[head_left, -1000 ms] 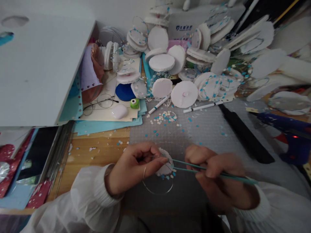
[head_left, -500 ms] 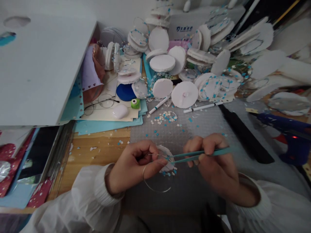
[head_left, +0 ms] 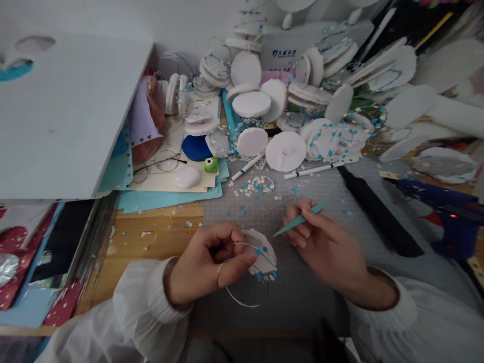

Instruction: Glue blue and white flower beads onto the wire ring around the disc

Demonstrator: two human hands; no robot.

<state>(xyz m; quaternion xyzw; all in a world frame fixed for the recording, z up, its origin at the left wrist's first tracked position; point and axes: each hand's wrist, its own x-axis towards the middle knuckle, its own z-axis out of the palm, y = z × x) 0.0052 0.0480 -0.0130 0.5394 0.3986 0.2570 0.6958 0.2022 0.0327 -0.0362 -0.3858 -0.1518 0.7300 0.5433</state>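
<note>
In the head view my left hand [head_left: 209, 259] pinches a thin silvery wire [head_left: 242, 304] between thumb and fingers; part of it curves loosely below. Small blue pieces sit along the wire's other stretch, to the right of my fingertips. Behind them is a white round disc [head_left: 260, 237] with blue and white bits at its lower edge; whether my hand also grips the disc cannot be seen. My right hand [head_left: 333, 247] is closed on teal tweezers [head_left: 297, 221], whose tip points down-left, apart from the wire and disc.
Loose white and blue stars [head_left: 257, 186] lie on the grey cutting mat [head_left: 295, 297]. White pens, a green craft punch [head_left: 210, 165], glasses [head_left: 165, 161] and several white discs stand behind. A blue glue gun [head_left: 446, 201] with a lit red light and a black bar [head_left: 381, 217] are at right.
The tweezers have come away from the wire, up and to the right, and now tilt with their tip down-left. My left hand keeps its pinch on the wire.
</note>
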